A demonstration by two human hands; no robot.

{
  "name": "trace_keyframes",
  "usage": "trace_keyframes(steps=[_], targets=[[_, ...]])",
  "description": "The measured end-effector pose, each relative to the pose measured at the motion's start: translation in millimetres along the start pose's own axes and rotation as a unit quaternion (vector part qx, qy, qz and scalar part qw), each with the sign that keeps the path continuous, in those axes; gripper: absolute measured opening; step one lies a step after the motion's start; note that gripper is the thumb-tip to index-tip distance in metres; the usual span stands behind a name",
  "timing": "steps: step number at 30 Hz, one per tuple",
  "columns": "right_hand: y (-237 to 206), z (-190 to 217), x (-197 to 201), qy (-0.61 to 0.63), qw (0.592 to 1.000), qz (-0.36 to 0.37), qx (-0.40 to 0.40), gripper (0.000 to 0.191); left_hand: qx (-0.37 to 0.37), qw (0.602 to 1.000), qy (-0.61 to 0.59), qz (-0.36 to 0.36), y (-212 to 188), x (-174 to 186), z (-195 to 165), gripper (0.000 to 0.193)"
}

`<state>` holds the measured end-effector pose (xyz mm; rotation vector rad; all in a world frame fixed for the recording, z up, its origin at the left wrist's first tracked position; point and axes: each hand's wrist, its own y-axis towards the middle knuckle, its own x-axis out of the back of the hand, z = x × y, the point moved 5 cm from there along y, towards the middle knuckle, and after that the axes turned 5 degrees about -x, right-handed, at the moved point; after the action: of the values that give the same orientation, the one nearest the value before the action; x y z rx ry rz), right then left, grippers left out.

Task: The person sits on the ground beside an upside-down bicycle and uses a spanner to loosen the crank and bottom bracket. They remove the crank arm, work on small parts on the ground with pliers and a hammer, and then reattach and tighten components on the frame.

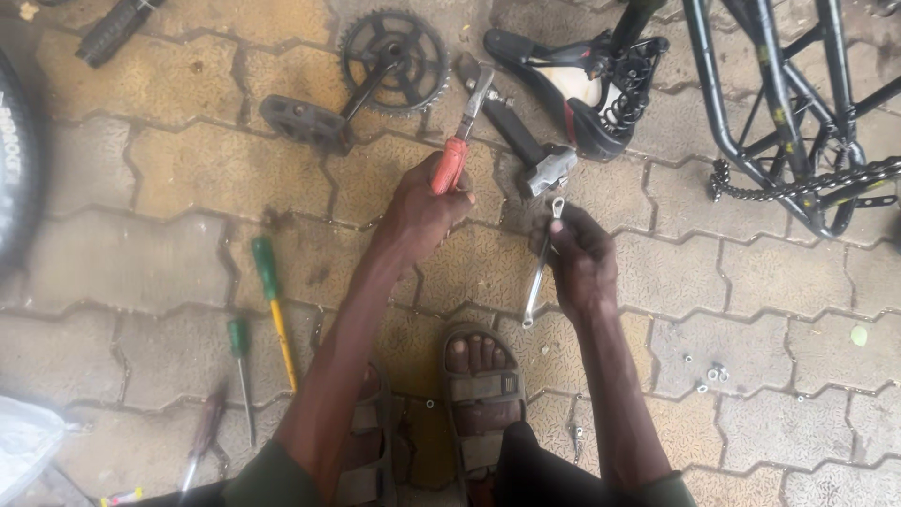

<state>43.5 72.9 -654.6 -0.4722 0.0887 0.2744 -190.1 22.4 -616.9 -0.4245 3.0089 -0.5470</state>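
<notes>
Paving of interlocking blocks (pixel 141 253) carries the whole spread of parts and tools. Left hand (pixel 422 208) is clenched on the red handle of a pair of pliers (pixel 463 131), whose metal head points up and away towards a grey pedal and crank arm (pixel 530 155) lying just beyond both hands. Right hand (pixel 582 263) grasps a slim silver spanner (pixel 542 261) by its upper shaft; the ring end sits close under the pedal, the lower end hangs free above the blocks. Ahead of the hands lie a chainring with crank and black pedal (pixel 375 75) and an upturned saddle with coil springs (pixel 582 80); a black bicycle frame with chain (pixel 788 122) crowds the upper right. Left of the arms lie a yellow-shafted screwdriver with green handle (pixel 272 305) and a smaller green-handled one (pixel 241 371), well apart from the hands. Small nuts (pixel 715 374) are scattered on the open paving to the right. Sandalled foot (pixel 481 385) rests between the forearms. A tyre (pixel 14 160) is cut off at the left edge; a further tool at the lower left is blurred.
</notes>
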Motion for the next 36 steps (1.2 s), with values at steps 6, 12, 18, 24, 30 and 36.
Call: trace_keyframes(steps=[6,12,18,24,30,36], targets=[[-9,21,-23,0.045,0.997,0.064,-0.011,0.040,0.016,0.999,0.008,0.038,-3,1,-6,0.012],[-1,41,-27,0.075,0.995,0.068,0.003,0.022,0.057,0.995,0.041,0.076,-4,-1,-9,0.014],[30,99,-27,-0.286,0.942,0.034,0.171,0.014,0.056,0.988,0.084,0.114,-7,-4,-7,0.011],[41,125,-40,-0.434,0.854,0.113,0.264,0.026,0.057,0.989,0.062,0.122,-11,-3,-7,0.014],[34,135,-50,-0.472,0.774,0.204,0.370,0.014,0.016,0.981,0.123,0.148,-10,5,-11,0.018],[51,118,-43,-0.434,0.867,0.165,0.182,0.023,0.113,0.974,0.114,0.158,-14,7,-8,0.019]])
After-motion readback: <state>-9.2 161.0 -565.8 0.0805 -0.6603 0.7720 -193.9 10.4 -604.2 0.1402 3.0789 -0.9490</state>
